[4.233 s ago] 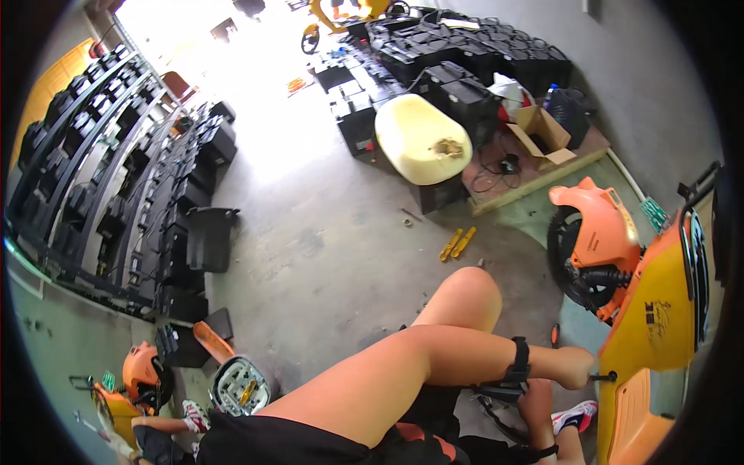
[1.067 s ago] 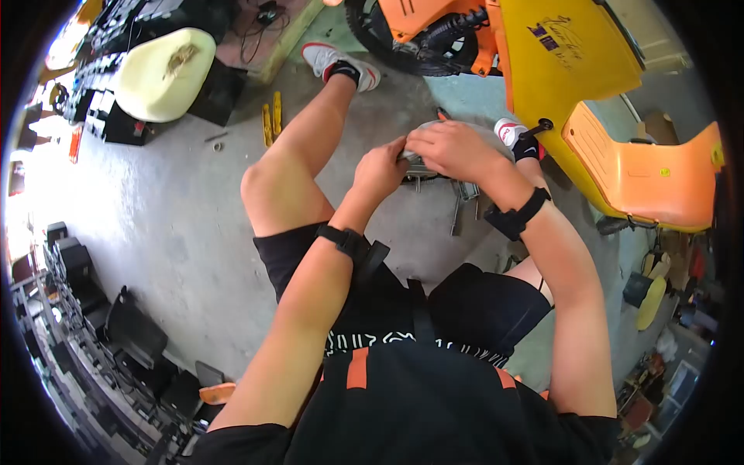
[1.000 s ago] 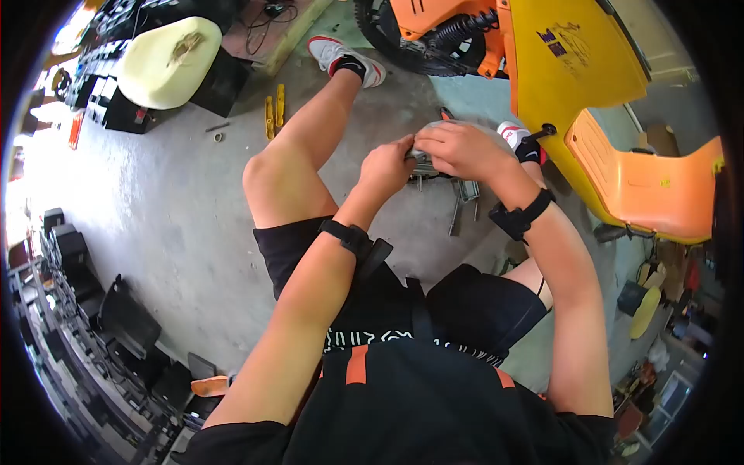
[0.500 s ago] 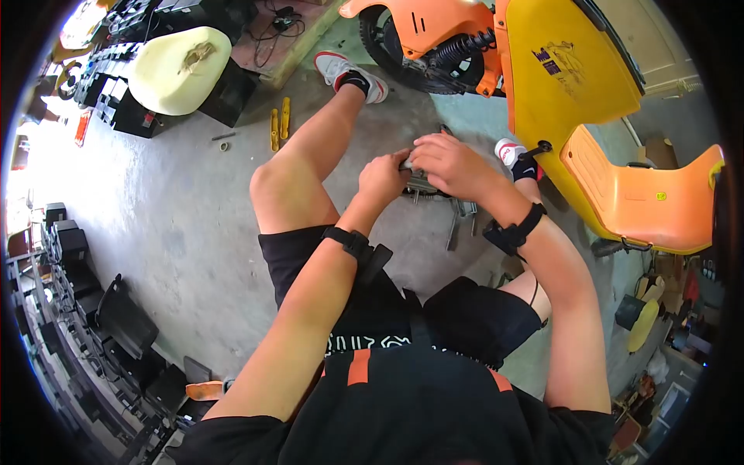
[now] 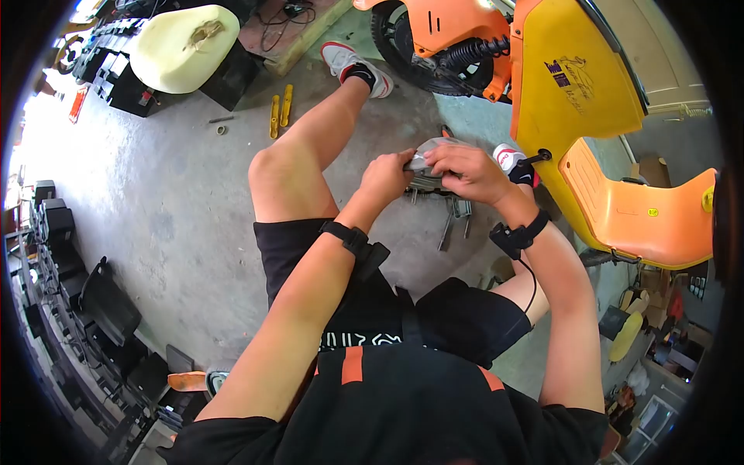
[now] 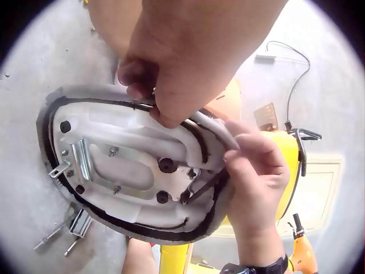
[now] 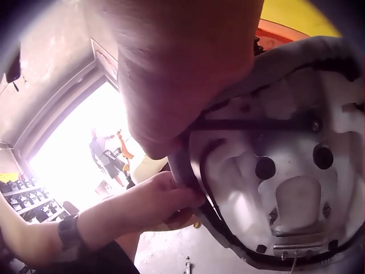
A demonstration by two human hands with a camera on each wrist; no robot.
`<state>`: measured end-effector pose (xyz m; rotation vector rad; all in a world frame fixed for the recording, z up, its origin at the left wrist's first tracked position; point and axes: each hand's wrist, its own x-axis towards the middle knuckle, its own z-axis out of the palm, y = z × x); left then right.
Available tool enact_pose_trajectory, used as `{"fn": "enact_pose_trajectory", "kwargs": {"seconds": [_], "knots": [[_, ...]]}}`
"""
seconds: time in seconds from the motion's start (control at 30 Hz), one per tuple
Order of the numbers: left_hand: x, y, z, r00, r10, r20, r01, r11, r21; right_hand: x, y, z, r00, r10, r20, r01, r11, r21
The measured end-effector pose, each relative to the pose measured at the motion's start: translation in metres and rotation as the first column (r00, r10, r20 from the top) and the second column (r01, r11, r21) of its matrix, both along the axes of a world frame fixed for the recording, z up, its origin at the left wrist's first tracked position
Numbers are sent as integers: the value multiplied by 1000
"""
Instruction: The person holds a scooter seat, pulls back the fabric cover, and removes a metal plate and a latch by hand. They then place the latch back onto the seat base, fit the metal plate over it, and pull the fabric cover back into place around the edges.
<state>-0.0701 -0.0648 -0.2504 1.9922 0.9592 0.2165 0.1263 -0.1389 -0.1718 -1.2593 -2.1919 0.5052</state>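
In the head view a seat with a grey cover (image 5: 434, 147) is held low between the knees. My left hand (image 5: 385, 177) grips its near left rim, the fingers curled over the edge. The left wrist view shows the white underside (image 6: 122, 165), black round plugs and metal brackets, with the cover's edge folded over the rim. There my right hand (image 6: 259, 174) pinches this edge between thumb and fingers at the seat's end. From the right wrist view, my left hand (image 7: 162, 200) has its thumb on the rim; my right fingertips are hidden.
An orange and yellow scooter (image 5: 577, 70) stands at the right, its footrest close to my right forearm. Two yellow bars (image 5: 280, 112) lie on the floor beyond the knee. A pale seat (image 5: 186, 48) rests on black boxes. Black battery boxes (image 5: 54, 221) line the left side.
Over the last half second my right hand has moved slightly right, away from the left hand, and more of the grey cover shows between them. My left hand keeps its grip on the rim.
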Motion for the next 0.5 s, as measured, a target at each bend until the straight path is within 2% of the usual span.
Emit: {"fn": "enact_pose_trajectory", "kwargs": {"seconds": [0.1, 0.17, 0.23, 0.3, 0.33, 0.4, 0.43, 0.5], "knots": [[-3, 3, 2, 1000, -5, 10, 5, 1000, -1, -4, 0, 5, 998, 41, -39, -42, 999, -21], [-4, 3, -4, 999, -7, 31, 6, 1000, 14, -17, -7, 15, 955, -242, 173, 224, 968, 118], [-5, 3, -4, 999, 10, 34, -10, 1000, 15, -15, -9, 11, 923, -313, 225, 282, 946, 157], [-4, 1, -3, 1000, 11, 29, -11, 1000, 8, -11, -16, 4, 845, -373, 383, 291, 922, 256], [-4, 0, -1, 1000, 12, 21, -12, 1000, -5, -10, -19, -1, 840, -386, 382, 306, 918, 254], [-2, 0, 2, 1000, -4, 8, 5, 1000, -12, -10, -18, -10, 875, -422, 235, 354, 891, 283], [-2, 0, 2, 1000, -6, 9, 6, 1000, -13, -9, -19, -11, 871, -434, 230, 367, 886, 282], [-2, -1, 2, 1000, -6, 7, 6, 1000, -10, -9, -17, -9, 926, -340, 163, 284, 914, 290]]}}
